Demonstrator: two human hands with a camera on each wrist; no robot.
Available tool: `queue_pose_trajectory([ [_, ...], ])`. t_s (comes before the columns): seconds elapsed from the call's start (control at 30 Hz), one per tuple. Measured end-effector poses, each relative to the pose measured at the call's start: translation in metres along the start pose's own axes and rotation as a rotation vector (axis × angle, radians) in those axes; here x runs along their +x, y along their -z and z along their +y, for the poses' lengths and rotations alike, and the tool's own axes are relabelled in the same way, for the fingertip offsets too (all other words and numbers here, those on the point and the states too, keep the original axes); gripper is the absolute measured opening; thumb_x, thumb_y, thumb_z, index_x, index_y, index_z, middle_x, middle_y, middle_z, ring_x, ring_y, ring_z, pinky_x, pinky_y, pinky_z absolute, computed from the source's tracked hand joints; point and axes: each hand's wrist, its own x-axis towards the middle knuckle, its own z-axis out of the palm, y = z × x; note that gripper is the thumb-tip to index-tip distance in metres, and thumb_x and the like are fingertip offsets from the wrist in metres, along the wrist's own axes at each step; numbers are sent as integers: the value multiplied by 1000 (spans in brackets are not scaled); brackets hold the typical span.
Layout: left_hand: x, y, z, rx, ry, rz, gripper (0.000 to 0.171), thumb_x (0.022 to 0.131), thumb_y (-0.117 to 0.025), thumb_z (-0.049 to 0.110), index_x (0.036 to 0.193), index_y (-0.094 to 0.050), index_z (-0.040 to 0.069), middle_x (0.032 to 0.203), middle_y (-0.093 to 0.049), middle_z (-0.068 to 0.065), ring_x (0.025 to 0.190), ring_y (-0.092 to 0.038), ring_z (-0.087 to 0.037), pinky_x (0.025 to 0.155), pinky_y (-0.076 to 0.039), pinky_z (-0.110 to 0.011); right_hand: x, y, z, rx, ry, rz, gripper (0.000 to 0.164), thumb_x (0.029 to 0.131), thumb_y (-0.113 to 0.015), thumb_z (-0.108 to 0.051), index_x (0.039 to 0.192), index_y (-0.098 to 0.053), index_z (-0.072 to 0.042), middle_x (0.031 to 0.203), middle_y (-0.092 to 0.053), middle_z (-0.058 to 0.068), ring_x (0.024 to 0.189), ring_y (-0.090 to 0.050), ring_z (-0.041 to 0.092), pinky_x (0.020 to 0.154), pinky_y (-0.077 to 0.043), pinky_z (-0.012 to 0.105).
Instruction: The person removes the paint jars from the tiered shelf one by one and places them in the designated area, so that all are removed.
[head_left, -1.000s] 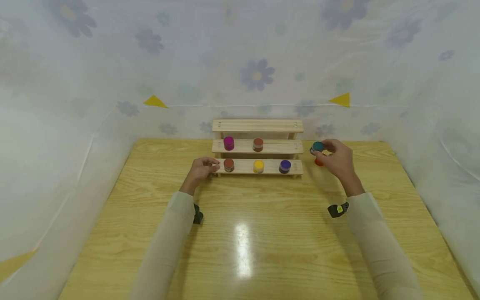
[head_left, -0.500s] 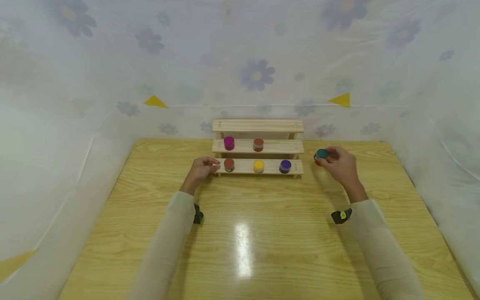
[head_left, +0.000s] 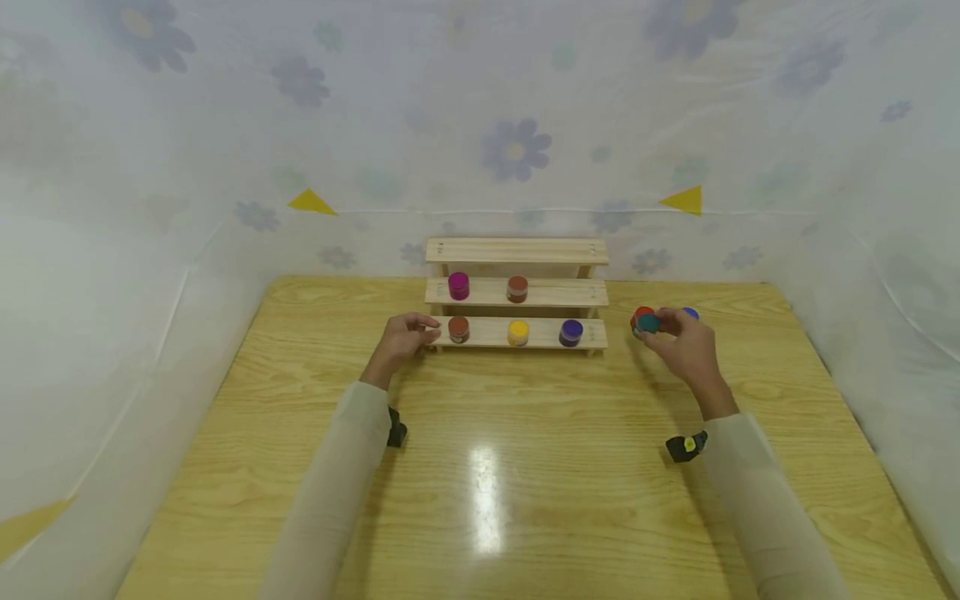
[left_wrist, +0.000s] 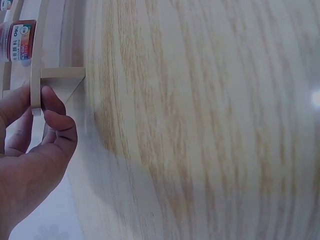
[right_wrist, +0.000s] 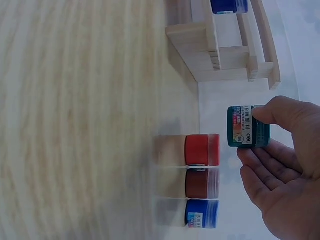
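My left hand (head_left: pixel 403 342) pinches the left end of the lowest board of a three-step wooden rack (head_left: pixel 517 250); thumb and fingers grip the board in the left wrist view. Beside it on that board stands a brown paint jar (head_left: pixel 458 330), then a yellow paint jar (head_left: pixel 518 333) and a purple one (head_left: pixel 572 332). The middle board bears a magenta paint jar (head_left: pixel 459 286) and another brown jar (head_left: pixel 517 289). My right hand (head_left: pixel 686 346) holds a teal paint jar (right_wrist: pixel 248 126) between thumb and fingers, off the table, right of the rack.
On the table (head_left: pixel 420 500), right of the rack, stand a red paint jar (right_wrist: pixel 202 150), a brown jar (right_wrist: pixel 202 183) and a blue jar (right_wrist: pixel 201 214) in a row. A flowered white sheet (head_left: pixel 375 125) rises behind and at both sides.
My right hand has moved slightly right and toward me with the teal jar. The red jar's lid and a blue lid have come into sight beside it. My left hand stays put.
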Motion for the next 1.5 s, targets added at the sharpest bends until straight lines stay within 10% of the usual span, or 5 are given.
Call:
queue_pose_trajectory([
  [1.5,1,1,-1,-8,-4,-6,23,90,-65,12,108,-64,-2,85,-58,0,71,-49,-14,64,-43,-27,10,-20,34,-61,-75,-3,48,88,-67,-25,121,-53,8,116,-57,33,108,-55,46,88,-47,55],
])
